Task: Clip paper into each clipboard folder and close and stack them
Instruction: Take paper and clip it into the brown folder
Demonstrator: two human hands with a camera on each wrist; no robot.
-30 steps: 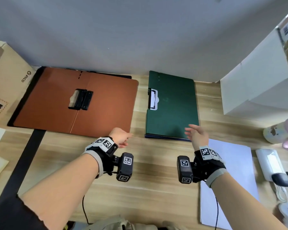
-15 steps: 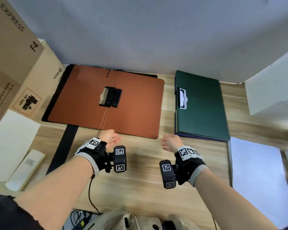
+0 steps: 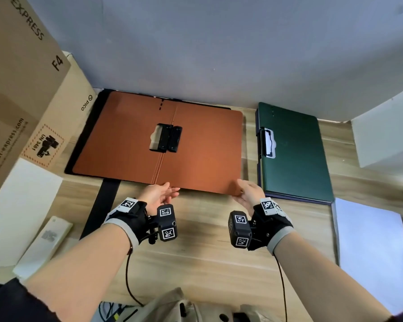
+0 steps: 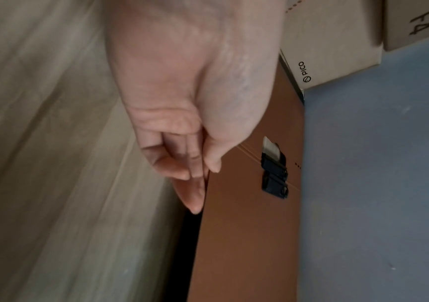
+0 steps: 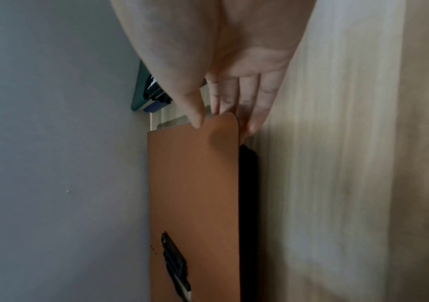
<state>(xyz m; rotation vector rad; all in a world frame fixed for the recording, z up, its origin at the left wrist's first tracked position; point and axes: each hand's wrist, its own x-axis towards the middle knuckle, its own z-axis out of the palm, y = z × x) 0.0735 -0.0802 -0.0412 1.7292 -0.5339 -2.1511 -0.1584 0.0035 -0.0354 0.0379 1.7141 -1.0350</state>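
Observation:
A brown clipboard folder (image 3: pixel 126 140) lies open on the wooden desk, its black clip (image 3: pixel 166 138) at the centre fold with no paper in it. My left hand (image 3: pixel 172 191) pinches its near edge beside the fold, thumb on top (image 4: pixel 205 179). At the near right corner my right hand (image 3: pixel 240 189) pinches the folder (image 5: pixel 195 183), thumb above and fingers beneath (image 5: pixel 221 122), and that corner is raised slightly. To the right a green folder (image 3: pixel 296 159) lies closed on top of a dark blue one. White paper (image 3: pixel 368 252) lies at the right front.
Cardboard boxes (image 3: pixel 21 77) stand at the left with a white box (image 3: pixel 16 205) and a slim white pack (image 3: pixel 44 240) in front of them. A black strip (image 3: pixel 102 205) runs under the brown folder. A white box (image 3: pixel 386 126) stands at the back right. A grey wall is close behind.
Both hands have moved left and forward from in front of the green folder to the brown folder's near edge and taken hold of it. The head view has swung left.

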